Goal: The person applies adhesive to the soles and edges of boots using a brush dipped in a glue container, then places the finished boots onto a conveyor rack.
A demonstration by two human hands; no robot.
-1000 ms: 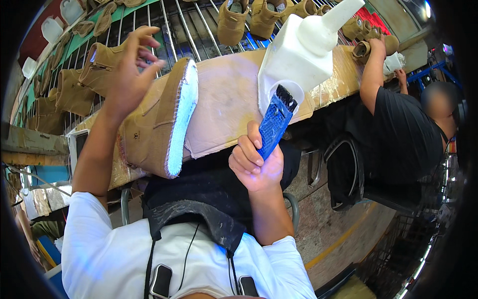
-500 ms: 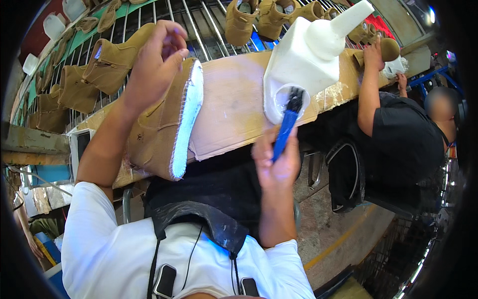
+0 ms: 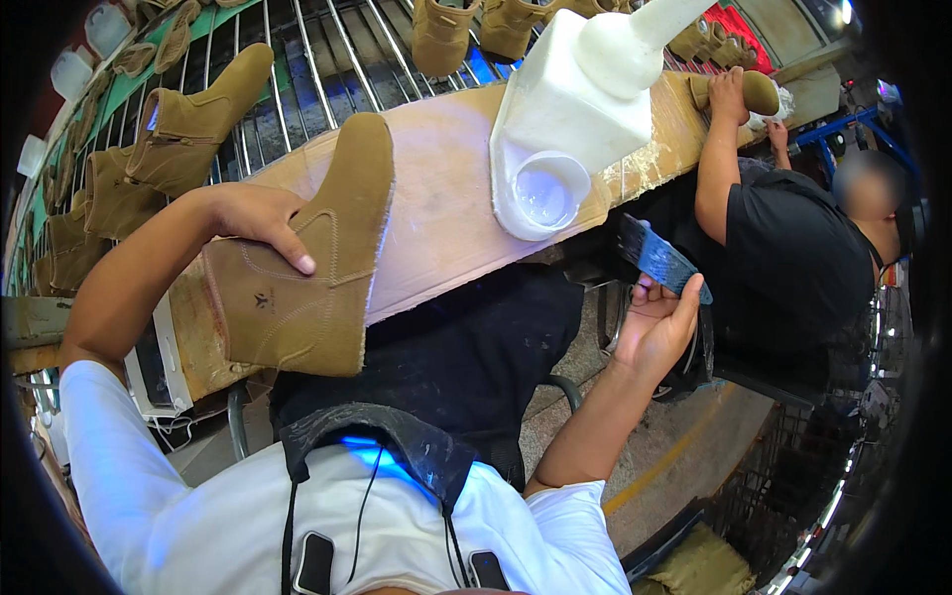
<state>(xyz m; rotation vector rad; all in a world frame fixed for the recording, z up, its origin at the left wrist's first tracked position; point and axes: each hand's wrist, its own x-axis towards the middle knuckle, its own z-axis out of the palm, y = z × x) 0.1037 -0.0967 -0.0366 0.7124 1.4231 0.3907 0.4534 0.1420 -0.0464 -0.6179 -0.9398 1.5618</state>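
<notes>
A tan ankle boot (image 3: 312, 268) lies on its side at the near edge of the bench, its toe pointing away from me and its pale bottom edge turned to the right. My left hand (image 3: 260, 220) is closed on it, the thumb pressed on the upper and the other fingers mostly hidden. Off to the right, my right hand (image 3: 656, 322) grips a blue brush (image 3: 666, 260) with dark bristles, held beyond the bench edge. Between the two stands a white plastic container (image 3: 585, 89) with a round cup (image 3: 545, 193) at its base, which holds whitish liquid.
Cardboard (image 3: 436, 183) covers the bench. Behind it runs a metal bar rack (image 3: 307, 69) with several tan boots (image 3: 188, 129). To the right, a seated co-worker in black (image 3: 783, 258) handles another boot (image 3: 759, 96). A chair (image 3: 689, 362) is near my right forearm.
My left hand has come down from above the boot and taken hold of it; the boot has turned so its white underside barely shows. My right hand has moved the brush rightward, away from the cup.
</notes>
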